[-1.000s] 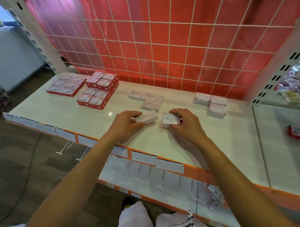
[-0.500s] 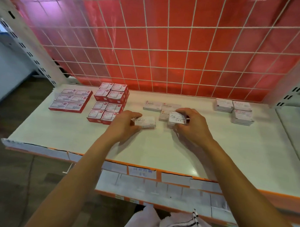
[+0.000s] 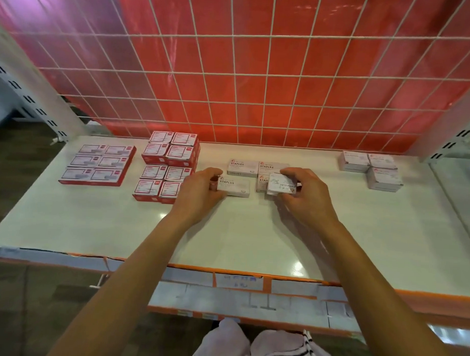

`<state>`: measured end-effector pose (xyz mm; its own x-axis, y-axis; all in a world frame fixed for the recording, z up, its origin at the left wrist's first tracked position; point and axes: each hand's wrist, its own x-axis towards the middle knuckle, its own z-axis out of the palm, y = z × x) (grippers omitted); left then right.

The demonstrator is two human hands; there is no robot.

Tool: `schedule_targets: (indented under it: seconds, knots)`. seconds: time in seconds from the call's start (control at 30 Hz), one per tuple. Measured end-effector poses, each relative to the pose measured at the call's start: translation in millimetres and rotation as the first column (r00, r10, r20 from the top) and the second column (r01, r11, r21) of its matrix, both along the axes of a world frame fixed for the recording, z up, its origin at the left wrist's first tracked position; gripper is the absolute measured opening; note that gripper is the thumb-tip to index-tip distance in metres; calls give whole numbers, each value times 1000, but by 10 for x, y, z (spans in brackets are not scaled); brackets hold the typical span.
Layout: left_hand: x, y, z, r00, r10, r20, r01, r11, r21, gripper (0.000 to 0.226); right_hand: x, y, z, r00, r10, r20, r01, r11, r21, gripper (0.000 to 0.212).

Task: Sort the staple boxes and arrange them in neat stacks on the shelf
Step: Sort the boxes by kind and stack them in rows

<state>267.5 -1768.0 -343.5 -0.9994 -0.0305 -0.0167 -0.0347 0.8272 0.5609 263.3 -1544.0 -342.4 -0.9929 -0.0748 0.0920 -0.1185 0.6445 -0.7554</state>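
**A:** Grip status?
**B:** Left grip (image 3: 198,192) pinches a white STAPLES box (image 3: 235,187) by its left end. The box is flat, label up, low over the shelf (image 3: 226,244). Can't tell if it's touching down.
**A:** Right?
**B:** Right grip (image 3: 305,199) is curled round a second white box (image 3: 280,186). It's tilted, and the print is upside down to me and unreadable. It overlaps a third STAPLES box (image 3: 261,182) lying under it.
**A:** Around them?
**B:** Rear pair of STAPLES boxes (image 3: 242,168) sits just behind, side by side, touching. Left of the left grip is the front red block (image 3: 159,183), four staple boxes, right edge hidden by the hand. Behind it the taller red block (image 3: 171,151), also four across the top, sits near the wire grid (image 3: 232,71). Further left is a flat group of six red boxes (image 3: 95,165), well apart from the hands. Far right are three stacks of white boxes (image 3: 370,166), by the back corner.
**A:** Backdrop?
**B:** White grid over a red panel (image 3: 284,105). Paper price labels (image 3: 238,280) run along the shelf's orange front edge.
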Motion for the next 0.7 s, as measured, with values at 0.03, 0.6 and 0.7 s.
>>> schedule_targets:
  seconds: [0.03, 0.6, 0.7]
  knots:
    - [-3, 13, -16, 1000, 0, -10, 0, 1000, 12, 49, 5, 5, 15, 1000, -11, -15, 11, 1000, -4, 44]
    - [-113, 190, -140, 996, -22, -82, 14, 995, -95, 30, 74, 220, -11, 999, -41, 21, 41, 999, -8, 42]
    - [-121, 215, -133, 996, -30, -81, 21, 993, -112, 30, 85, 244, -26, 999, -35, 21, 35, 999, 3, 41]
